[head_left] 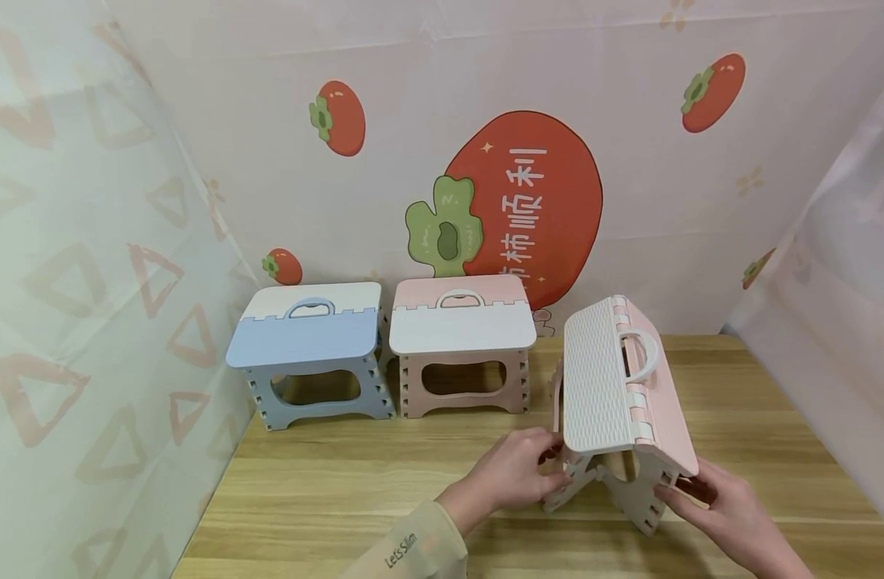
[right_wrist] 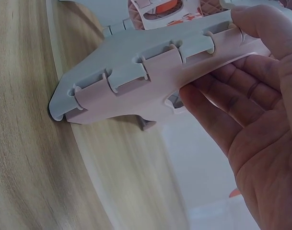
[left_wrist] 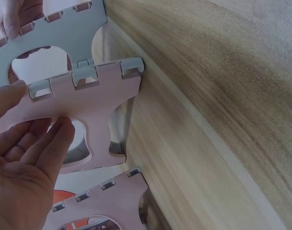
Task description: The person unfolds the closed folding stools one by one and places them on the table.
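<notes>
A pink and white folding step stool (head_left: 595,382) stands part folded on the right side of the table, its two-piece top peaked like a roof and its white carry handle (head_left: 651,354) raised. My left hand (head_left: 517,470) grips the leg panel on its left. In the left wrist view, the fingers reach into the cutout of that pink panel (left_wrist: 95,103), with the thumb at its hinged edge. On the other side, my right hand (head_left: 731,511) holds the right leg panel (right_wrist: 160,67) between thumb and fingers. Part of each hand is hidden behind the stool in the head view.
Two unfolded stools stand side by side at the back: a blue and white one (head_left: 304,334) on the left and a pink and white one (head_left: 463,330) in the middle. Printed cloth (head_left: 232,96) walls the wood-grain table (head_left: 326,482) at the back and sides.
</notes>
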